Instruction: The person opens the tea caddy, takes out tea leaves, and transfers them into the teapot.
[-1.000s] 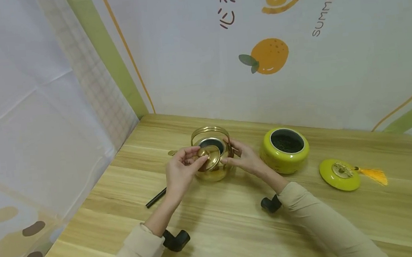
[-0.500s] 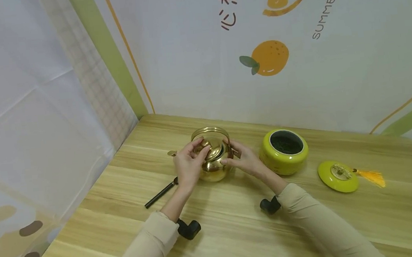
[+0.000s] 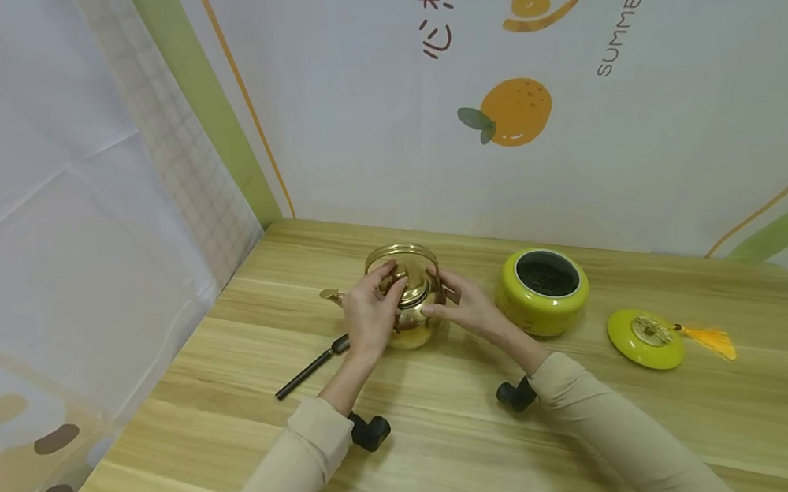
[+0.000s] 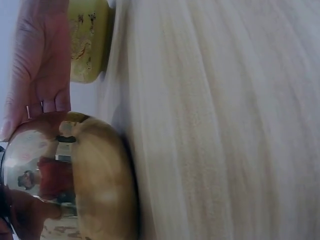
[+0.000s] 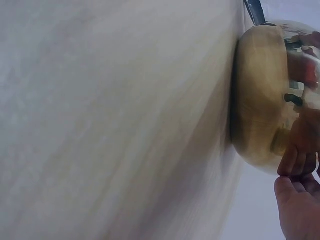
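Observation:
A shiny golden kettle (image 3: pixel 412 331) stands on the wooden table, its arched handle upright and its spout (image 3: pixel 330 294) to the left. On its opening sits the golden lid (image 3: pixel 416 290), level with the rim. My left hand (image 3: pixel 370 312) pinches the lid's knob from above between thumb and fingers. Against the kettle's right side rest the fingertips of my right hand (image 3: pixel 469 302), thumb toward the front and fingers behind. In the right wrist view those fingertips meet the kettle wall (image 5: pixel 265 95); the left wrist view shows the right hand's straight fingers (image 4: pixel 40 65) touching it.
Right of the kettle stands a yellow-green jar (image 3: pixel 542 307) without its lid, dark contents inside. Its lid (image 3: pixel 645 339), with an orange tassel (image 3: pixel 709 341), lies farther right. A slender dark stick-like tool (image 3: pixel 309 369) lies left of the kettle. Printed cloth hangs behind.
My left hand has moved right and lowered the tilted lid onto the kettle's opening, where it now sits level. The right hand has stayed at the kettle's side.

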Demonstrator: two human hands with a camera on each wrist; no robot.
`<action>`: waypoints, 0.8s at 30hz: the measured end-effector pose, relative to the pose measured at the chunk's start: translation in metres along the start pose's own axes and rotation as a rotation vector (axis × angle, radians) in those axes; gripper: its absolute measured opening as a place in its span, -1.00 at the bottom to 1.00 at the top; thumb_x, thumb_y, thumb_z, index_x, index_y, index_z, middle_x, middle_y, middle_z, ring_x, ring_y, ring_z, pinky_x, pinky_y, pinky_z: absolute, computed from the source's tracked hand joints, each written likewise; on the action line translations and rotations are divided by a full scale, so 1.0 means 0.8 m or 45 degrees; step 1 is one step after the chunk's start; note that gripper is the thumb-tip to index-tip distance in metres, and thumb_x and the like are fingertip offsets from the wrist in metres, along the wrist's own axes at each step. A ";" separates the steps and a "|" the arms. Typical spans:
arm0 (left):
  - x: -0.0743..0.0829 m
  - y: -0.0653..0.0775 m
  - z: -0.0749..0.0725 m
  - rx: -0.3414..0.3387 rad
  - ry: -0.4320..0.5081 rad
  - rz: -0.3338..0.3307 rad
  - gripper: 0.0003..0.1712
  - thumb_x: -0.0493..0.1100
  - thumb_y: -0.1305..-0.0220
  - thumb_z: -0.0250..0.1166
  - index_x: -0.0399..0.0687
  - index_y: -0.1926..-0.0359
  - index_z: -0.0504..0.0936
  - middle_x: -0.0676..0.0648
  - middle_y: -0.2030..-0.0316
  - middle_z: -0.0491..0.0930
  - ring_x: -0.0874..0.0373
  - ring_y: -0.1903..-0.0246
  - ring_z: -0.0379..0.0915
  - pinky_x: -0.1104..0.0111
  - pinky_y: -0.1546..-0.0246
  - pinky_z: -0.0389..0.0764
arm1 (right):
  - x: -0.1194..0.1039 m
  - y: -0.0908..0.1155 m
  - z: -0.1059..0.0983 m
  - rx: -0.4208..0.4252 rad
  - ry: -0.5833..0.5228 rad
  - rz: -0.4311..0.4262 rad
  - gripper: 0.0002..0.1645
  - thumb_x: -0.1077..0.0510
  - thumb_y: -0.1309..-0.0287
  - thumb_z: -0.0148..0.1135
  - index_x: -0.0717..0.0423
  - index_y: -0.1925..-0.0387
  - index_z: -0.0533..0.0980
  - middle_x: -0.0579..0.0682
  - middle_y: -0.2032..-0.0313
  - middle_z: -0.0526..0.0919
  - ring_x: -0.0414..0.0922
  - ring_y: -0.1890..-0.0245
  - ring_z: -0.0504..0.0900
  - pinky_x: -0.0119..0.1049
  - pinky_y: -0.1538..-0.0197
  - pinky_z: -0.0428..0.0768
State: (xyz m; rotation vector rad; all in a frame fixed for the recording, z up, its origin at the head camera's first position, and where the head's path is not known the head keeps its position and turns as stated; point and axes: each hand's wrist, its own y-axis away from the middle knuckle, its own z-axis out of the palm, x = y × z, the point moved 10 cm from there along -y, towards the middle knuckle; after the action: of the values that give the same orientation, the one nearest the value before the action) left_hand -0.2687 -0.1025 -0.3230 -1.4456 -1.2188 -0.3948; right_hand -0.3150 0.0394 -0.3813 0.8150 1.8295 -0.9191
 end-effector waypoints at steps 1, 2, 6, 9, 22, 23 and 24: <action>0.000 0.000 0.001 -0.003 -0.010 0.007 -0.66 -0.28 -0.16 0.33 -0.33 0.04 0.61 -0.21 0.57 0.66 0.30 0.87 0.34 0.54 0.94 0.26 | 0.000 0.000 0.000 0.000 -0.001 -0.001 -0.18 0.36 -0.09 0.28 0.46 -0.32 0.11 0.36 -0.34 0.16 0.16 -0.38 0.12 0.03 -0.38 0.15; 0.000 0.000 0.002 -0.006 -0.023 0.011 -0.66 -0.28 -0.16 0.33 -0.33 0.04 0.61 -0.19 0.59 0.65 0.32 0.88 0.32 0.54 0.94 0.26 | 0.000 0.000 0.000 0.000 0.000 -0.002 -0.18 0.36 -0.09 0.27 0.46 -0.32 0.11 0.37 -0.34 0.15 0.17 -0.38 0.12 0.03 -0.38 0.14; 0.000 -0.001 0.004 -0.013 -0.065 0.032 -0.67 -0.27 -0.16 0.33 -0.32 0.04 0.62 -0.18 0.58 0.66 0.40 0.90 0.25 0.57 0.94 0.22 | 0.000 0.001 0.000 0.003 -0.007 0.002 -0.19 0.37 -0.10 0.27 0.47 -0.32 0.11 0.37 -0.34 0.16 0.17 -0.38 0.12 0.05 -0.38 0.14; 0.001 -0.002 0.005 -0.020 -0.092 0.050 -0.66 -0.26 -0.16 0.33 -0.33 0.04 0.62 -0.19 0.53 0.68 0.45 0.90 0.21 0.60 0.94 0.19 | 0.001 0.001 0.000 0.002 -0.012 0.008 -0.19 0.36 -0.10 0.26 0.46 -0.32 0.10 0.36 -0.34 0.16 0.16 -0.38 0.11 0.06 -0.38 0.13; 0.001 0.000 0.007 -0.046 -0.114 0.064 -0.69 -0.27 -0.13 0.36 -0.32 0.09 0.63 -0.16 0.53 0.69 0.45 0.89 0.25 0.61 0.92 0.20 | 0.000 0.002 -0.001 0.012 -0.018 0.008 -0.19 0.38 -0.10 0.26 0.47 -0.32 0.11 0.36 -0.34 0.15 0.17 -0.39 0.08 0.06 -0.39 0.10; 0.001 0.000 0.007 -0.050 -0.119 0.061 -0.70 -0.26 -0.14 0.35 -0.31 0.10 0.63 -0.16 0.55 0.68 0.43 0.88 0.26 0.60 0.92 0.21 | 0.001 0.002 -0.001 0.014 -0.018 0.008 -0.19 0.38 -0.10 0.26 0.46 -0.32 0.11 0.36 -0.34 0.16 0.17 -0.39 0.09 0.06 -0.39 0.11; 0.001 0.000 0.007 -0.052 -0.125 0.060 -0.70 -0.26 -0.14 0.35 -0.30 0.10 0.63 -0.15 0.56 0.68 0.41 0.88 0.28 0.60 0.91 0.22 | 0.001 0.002 -0.001 0.014 -0.020 0.010 -0.19 0.38 -0.09 0.26 0.46 -0.32 0.11 0.36 -0.34 0.16 0.17 -0.39 0.09 0.06 -0.39 0.11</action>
State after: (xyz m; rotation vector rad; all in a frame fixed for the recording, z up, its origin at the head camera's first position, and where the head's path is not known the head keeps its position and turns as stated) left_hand -0.2707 -0.0968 -0.3237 -1.5413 -1.2584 -0.3216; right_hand -0.3144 0.0409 -0.3822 0.8194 1.8078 -0.9288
